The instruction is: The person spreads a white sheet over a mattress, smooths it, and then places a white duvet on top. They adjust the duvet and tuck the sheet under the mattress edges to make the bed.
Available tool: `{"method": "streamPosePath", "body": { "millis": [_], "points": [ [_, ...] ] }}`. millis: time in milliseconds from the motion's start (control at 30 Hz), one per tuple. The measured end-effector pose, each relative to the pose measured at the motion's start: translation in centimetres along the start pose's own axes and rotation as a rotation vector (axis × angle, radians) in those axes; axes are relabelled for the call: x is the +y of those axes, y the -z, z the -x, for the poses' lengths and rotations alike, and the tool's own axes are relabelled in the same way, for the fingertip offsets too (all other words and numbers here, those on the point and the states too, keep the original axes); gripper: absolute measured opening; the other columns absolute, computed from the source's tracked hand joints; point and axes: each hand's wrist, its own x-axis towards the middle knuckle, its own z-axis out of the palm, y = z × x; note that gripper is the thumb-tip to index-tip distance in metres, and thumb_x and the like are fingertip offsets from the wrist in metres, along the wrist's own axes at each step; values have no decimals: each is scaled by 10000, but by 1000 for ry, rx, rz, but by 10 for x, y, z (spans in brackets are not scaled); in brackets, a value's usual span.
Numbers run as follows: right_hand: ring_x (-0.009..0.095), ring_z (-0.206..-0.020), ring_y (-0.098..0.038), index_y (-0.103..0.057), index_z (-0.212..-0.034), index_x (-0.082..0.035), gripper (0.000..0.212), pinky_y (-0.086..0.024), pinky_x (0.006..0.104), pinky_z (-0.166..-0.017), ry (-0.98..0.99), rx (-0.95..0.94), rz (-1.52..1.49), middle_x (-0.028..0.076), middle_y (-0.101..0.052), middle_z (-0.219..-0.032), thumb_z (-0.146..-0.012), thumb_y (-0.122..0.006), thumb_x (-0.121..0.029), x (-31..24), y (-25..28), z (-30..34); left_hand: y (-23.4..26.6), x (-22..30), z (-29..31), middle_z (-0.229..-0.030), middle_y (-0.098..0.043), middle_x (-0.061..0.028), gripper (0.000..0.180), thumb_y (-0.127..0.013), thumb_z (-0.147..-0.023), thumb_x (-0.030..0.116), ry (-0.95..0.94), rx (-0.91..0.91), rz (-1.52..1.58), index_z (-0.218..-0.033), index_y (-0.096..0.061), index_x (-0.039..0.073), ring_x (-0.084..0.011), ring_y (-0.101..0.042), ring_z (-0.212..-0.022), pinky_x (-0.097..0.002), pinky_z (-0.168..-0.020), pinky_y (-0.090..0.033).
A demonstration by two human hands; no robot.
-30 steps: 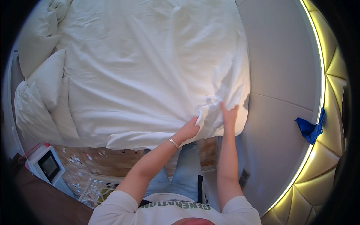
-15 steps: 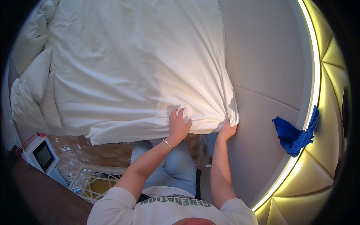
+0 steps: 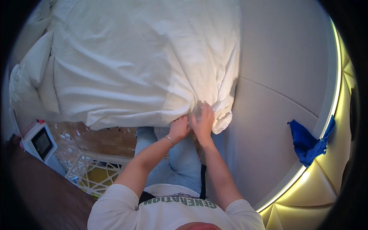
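Note:
A white duvet (image 3: 126, 65) lies over the bed in loose folds. My left hand (image 3: 179, 128) is closed on its near edge, the fingertips partly hidden in the cloth. Just to the right, my right hand (image 3: 203, 122) lies against the same edge, fingers extended and thumb apart. Between and beyond the hands the cloth draws into a deep crease. A bunched corner of the duvet hangs to the right of my right hand.
Pillows (image 3: 37, 63) lie at the far left. A grey padded surface (image 3: 276, 69) runs along the right, with a blue cloth (image 3: 306, 145) by a lit edge. Low on the left stand a white device with a dark screen (image 3: 41, 142) and a white lattice frame (image 3: 96, 178).
My right hand has let go of the duvet's right corner and moved left, beside my left hand. My left hand has closed on the edge. The corner now hangs bunched.

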Motion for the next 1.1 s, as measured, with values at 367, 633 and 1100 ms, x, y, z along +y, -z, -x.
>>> {"method": "streamPosePath", "body": {
  "millis": [367,633,1100],
  "points": [
    [264,-921,-481,-548,-862,-64,193,-386,377,-796,786,-487,157,98,-498,-933,-671,-524,-69,-59,-112,-12,77,-157,69,-919,-518,-98,196,-556,-694,93,178,601,-224,-888,-562,68,-305,-468,-960,-416,-807,-368],
    [266,-777,-524,-544,-779,-71,102,-424,385,-673,844,-744,418,93,-529,-753,-693,-555,-123,-11,-75,5,26,-145,104,-810,-552,-146,164,-493,-720,58,29,474,263,-883,-510,56,-339,-537,-765,-434,-669,-436],
    [246,-946,-477,-529,-959,-107,359,-383,397,-803,1201,-549,632,69,-505,-937,-639,-657,-207,-88,-139,57,-35,-232,108,-946,-586,-171,460,-585,-764,271,631,578,1120,-1110,-460,-4,-298,-566,-876,-361,-762,-453]
  ]
}}
